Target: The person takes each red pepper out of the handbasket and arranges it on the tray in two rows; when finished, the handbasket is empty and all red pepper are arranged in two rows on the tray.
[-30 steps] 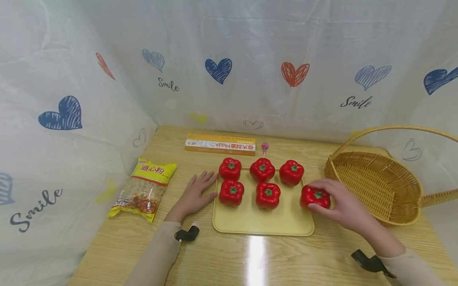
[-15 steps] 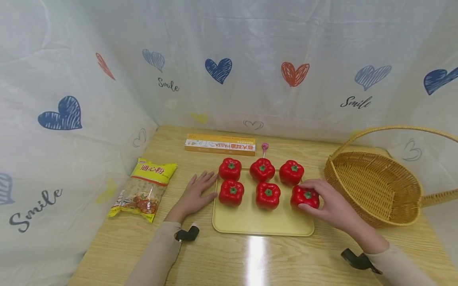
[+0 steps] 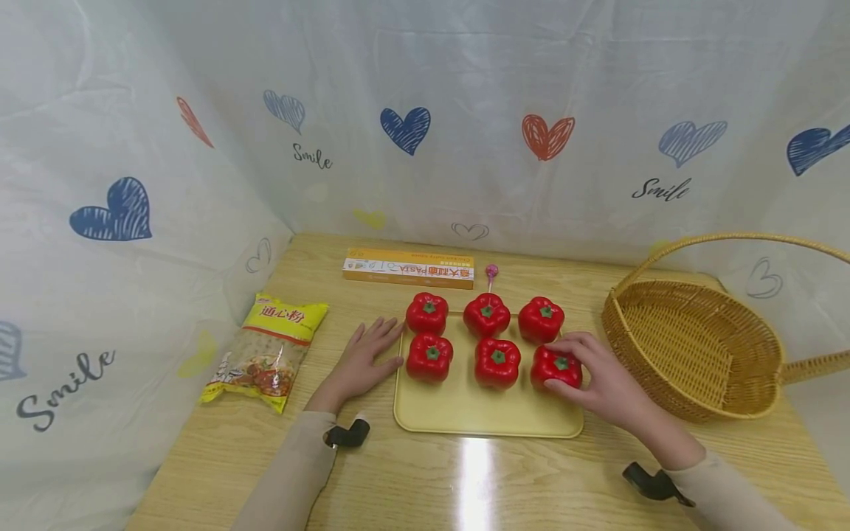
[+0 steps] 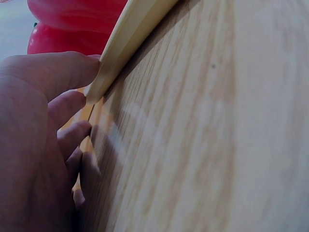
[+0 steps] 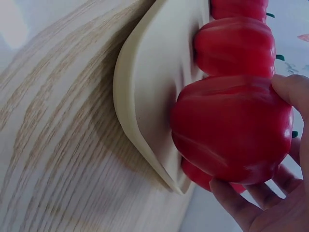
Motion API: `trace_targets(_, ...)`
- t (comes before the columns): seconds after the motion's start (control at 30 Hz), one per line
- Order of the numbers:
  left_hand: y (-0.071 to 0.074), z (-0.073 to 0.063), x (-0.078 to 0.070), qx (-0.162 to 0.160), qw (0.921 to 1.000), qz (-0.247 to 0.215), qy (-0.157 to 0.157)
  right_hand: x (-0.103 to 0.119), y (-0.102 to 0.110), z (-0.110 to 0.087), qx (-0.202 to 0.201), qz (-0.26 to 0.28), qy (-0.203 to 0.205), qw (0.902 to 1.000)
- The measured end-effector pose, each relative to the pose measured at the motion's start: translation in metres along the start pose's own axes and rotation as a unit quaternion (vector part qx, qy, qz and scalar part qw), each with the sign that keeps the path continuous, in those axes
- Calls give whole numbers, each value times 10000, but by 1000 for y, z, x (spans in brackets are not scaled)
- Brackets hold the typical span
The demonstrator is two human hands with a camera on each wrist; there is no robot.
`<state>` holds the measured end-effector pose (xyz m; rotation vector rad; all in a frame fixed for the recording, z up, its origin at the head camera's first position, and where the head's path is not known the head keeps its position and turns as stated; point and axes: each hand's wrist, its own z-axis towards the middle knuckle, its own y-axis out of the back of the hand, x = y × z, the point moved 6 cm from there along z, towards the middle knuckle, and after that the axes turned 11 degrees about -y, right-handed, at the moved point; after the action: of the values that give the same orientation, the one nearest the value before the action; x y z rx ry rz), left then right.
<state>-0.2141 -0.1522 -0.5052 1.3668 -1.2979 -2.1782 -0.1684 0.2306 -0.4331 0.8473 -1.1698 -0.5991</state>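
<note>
My right hand point(image 3: 607, 383) grips a red bell pepper point(image 3: 551, 375) with a green stem, thumb on its near side and fingers on its far side. That pepper is at the right front of a pale yellow tray point(image 3: 458, 413); in the right wrist view the gripped pepper point(image 5: 231, 130) appears over the tray point(image 5: 145, 92), and I cannot tell whether it touches. Several other red bell peppers point(image 3: 496, 363) stand on the tray in two rows. At the tray's left edge my left hand point(image 3: 361, 361) rests with fingers spread, its thumb touching the rim point(image 4: 108, 72).
A wicker basket point(image 3: 750, 376) with a tall handle stands at the right. Left of the tray lies a yellow pasta bag point(image 3: 265, 350). Behind the tray are an orange and white pasta box point(image 3: 408, 269) and a pink lollipop point(image 3: 491, 271). A heart-printed curtain point(image 3: 465, 88) hangs behind.
My right hand has moved left with the bell pepper, from the tray's right edge to beside the front middle pepper. The left hand has stayed still.
</note>
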Motion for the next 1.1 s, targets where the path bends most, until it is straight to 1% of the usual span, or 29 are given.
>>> trace_targets(0.23, 0, 0, 0, 6, 10000, 4, 15, 1, -3, 2, -54, 2, 114, 9999)
trace_targets(0.5, 0, 0, 1, 9, 10000, 1, 15, 2, -4, 2, -40, -11, 113, 9999)
trace_targets(0.77, -2, 0, 4, 64, 10000, 25, 33, 2, -5, 1, 42, -11, -4, 10000)
trace_targets(1.1, -1, 0, 2, 50, 10000, 13, 22, 3, -3, 0, 21, -8, 54, 10000)
